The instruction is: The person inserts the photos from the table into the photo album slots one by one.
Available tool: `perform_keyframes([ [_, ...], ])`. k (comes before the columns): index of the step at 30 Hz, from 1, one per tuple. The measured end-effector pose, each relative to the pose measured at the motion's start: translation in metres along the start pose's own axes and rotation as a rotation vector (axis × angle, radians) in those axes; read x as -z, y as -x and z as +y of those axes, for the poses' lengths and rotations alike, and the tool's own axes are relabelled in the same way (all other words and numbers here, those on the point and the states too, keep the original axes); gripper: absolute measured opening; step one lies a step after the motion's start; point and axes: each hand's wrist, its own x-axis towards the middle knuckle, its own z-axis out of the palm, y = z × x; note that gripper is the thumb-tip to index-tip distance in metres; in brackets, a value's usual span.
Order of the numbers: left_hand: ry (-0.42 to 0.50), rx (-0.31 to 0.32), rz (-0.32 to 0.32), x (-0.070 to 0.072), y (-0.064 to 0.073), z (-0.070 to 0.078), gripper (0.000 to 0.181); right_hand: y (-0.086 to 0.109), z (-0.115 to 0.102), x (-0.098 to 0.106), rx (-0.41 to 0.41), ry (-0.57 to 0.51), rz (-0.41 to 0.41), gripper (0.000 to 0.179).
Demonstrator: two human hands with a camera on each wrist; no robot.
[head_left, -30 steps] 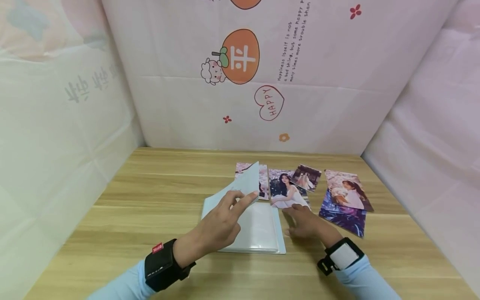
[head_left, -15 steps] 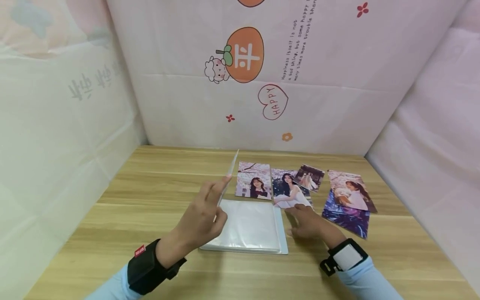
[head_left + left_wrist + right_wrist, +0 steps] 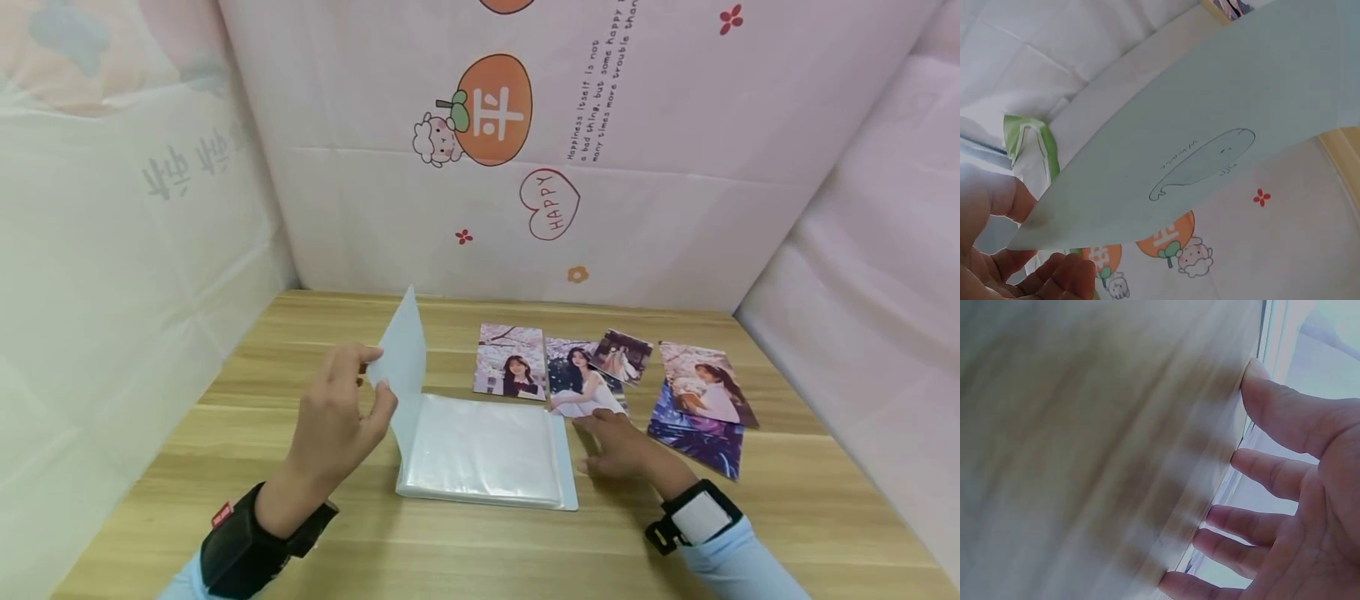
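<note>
A light blue photo album point(image 3: 487, 454) lies on the table with clear plastic sleeves facing up. My left hand point(image 3: 333, 421) pinches the edge of its cover point(image 3: 405, 350) between thumb and fingers, and the cover stands nearly upright at the album's left side. In the left wrist view a small whale drawing point(image 3: 1207, 162) shows on that cover. My right hand point(image 3: 622, 450) rests beside the album's right edge, fingertips on the tabletop and right at the lower edge of a photo of a person in white point(image 3: 581, 387). In the right wrist view its fingers are spread and hold nothing.
Behind the album lies a blossom photo point(image 3: 510, 350). A smaller photo point(image 3: 622, 357) overlaps the white-dress one. Farther right, a pink photo point(image 3: 705, 379) lies over a blue-purple one point(image 3: 697, 442). Printed white cloth point(image 3: 360, 217) walls the wooden table point(image 3: 300, 350) at back and sides.
My left hand has swung the album cover leftward from over the sleeves to nearly upright, uncovering the sleeves and the blossom photo. The right hand stays in place.
</note>
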Motion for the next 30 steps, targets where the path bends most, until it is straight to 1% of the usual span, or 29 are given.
perform_keyframes([
  [3, -0.039, 0.04, 0.019, 0.008, 0.0, -0.006, 0.026, 0.001, 0.002, 0.0, -0.009, -0.001, -0.007, 0.065],
  [8, -0.094, 0.126, 0.003, 0.02, 0.004, -0.013, 0.024, 0.002, 0.004, 0.0, -0.026, -0.005, -0.013, 0.065],
  [11, -0.148, 0.202, -0.013, 0.028, 0.006, -0.017, 0.026, 0.001, 0.005, 0.0, -0.029, -0.008, -0.018, 0.065],
  [13, -0.204, 0.275, -0.035, 0.033, 0.007, -0.02, 0.031, 0.001, 0.005, 0.0, -0.026, -0.007, -0.022, 0.065],
  [15, -0.269, 0.363, -0.08, 0.038, 0.009, -0.023, 0.038, 0.0, 0.003, 0.0, -0.025, -0.011, -0.023, 0.065],
  [19, -0.378, 0.521, -0.198, 0.045, 0.012, -0.03, 0.054, 0.001, 0.002, 0.001, -0.018, -0.013, -0.018, 0.064],
  [22, -0.416, 0.598, -0.271, 0.05, 0.013, -0.035, 0.062, 0.001, 0.001, 0.001, -0.011, -0.012, -0.013, 0.065],
  [24, -0.427, 0.633, -0.296, 0.052, 0.014, -0.038, 0.065, 0.001, 0.001, 0.001, -0.01, -0.012, -0.011, 0.065],
  [25, -0.434, 0.637, -0.304, 0.052, 0.015, -0.04, 0.065, 0.001, 0.001, 0.001, -0.012, -0.011, -0.01, 0.065],
  [28, -0.469, 0.631, -0.331, 0.054, 0.017, -0.045, 0.062, 0.001, 0.003, 0.001, -0.016, -0.012, -0.003, 0.066],
  [30, -0.497, 0.628, -0.365, 0.056, 0.018, -0.05, 0.059, 0.0, 0.004, 0.0, -0.022, -0.013, 0.002, 0.067],
])
